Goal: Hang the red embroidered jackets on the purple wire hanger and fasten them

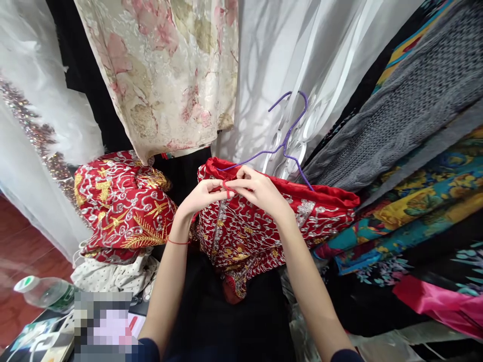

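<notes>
My left hand (202,196) and my right hand (260,188) meet at the top edge of a red embroidered garment (256,226). Between their closed fingertips runs a thin red cord (227,189), pinched from both sides. Silver swirls and gold motifs cover the garment, which has a smooth red satin band along its upper edge. A purple hanger (284,146) stands up out of that edge, its hook free and its lower ends tucked inside the garment. The cord's far ends are hidden behind my fingers.
More red embroidered cloth (121,211) is bunched at the left. Below it sit a plastic bottle (47,292) and papers. Floral cream fabric (169,75) hangs at the back before a white curtain (267,50). A grey knit (407,100) and patterned clothes hang at the right.
</notes>
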### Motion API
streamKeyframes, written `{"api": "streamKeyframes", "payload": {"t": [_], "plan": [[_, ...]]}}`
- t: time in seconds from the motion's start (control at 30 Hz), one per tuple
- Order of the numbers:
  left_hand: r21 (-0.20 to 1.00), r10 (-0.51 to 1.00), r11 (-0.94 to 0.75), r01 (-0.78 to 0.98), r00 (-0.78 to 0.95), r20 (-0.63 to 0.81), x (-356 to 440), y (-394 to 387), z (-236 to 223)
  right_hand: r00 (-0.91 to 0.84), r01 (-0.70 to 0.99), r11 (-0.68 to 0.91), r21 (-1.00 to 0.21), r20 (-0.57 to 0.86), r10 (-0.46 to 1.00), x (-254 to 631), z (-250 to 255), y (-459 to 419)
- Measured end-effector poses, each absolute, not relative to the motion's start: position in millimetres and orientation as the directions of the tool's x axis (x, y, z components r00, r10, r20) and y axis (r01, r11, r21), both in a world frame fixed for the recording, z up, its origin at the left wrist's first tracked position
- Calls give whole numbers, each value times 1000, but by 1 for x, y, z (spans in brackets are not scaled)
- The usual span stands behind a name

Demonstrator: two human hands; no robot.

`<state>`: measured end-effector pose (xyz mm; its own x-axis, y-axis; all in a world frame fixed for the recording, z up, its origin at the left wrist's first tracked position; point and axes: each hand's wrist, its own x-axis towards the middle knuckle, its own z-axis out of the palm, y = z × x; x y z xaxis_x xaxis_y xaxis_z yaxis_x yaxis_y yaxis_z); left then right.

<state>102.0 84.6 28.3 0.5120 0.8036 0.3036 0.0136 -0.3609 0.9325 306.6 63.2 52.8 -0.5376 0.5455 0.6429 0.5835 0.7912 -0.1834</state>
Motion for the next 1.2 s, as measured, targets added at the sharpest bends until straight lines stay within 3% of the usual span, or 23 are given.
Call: {"api": "streamKeyframes", "payload": {"t": [0.1, 0.17, 0.43, 0.5, 0.6, 0.7, 0.83, 1.07, 1.2], "plan": [[938, 815, -348, -14, 490, 309, 103, 87, 27, -543, 672, 738, -59, 638, 546, 303, 53, 61], [939, 851, -337, -62, 406, 333, 108, 87, 22, -501, 720, 693, -42, 659, 560, 298, 50, 60], [865, 865, -493, -90, 52, 499, 127, 83, 11, -177, 740, 596, -311, 765, 619, 279, 26, 62], [844, 842, -536, 20, -46, 537, 126, 83, 13, -111, 719, 588, -370, 775, 622, 280, 23, 62], [769, 794, -544, 337, -90, 601, 122, 88, 15, -58, 717, 571, -400, 782, 621, 288, 20, 62], [662, 745, -485, 572, -126, 655, 119, 97, 11, -178, 712, 622, -326, 773, 609, 300, 20, 60], [488, 677, -446, 750, -74, 733, 111, 110, 3, -336, 725, 667, -171, 758, 559, 314, 21, 59], [325, 615, -288, 901, -86, 784, 90, 121, 13, -409, 869, 465, 167, 772, 487, 323, 26, 63], [310, 641, -305, 900, -47, 766, 93, 122, 13, -423, 887, 373, 272, 801, 423, 327, 30, 54]]}}
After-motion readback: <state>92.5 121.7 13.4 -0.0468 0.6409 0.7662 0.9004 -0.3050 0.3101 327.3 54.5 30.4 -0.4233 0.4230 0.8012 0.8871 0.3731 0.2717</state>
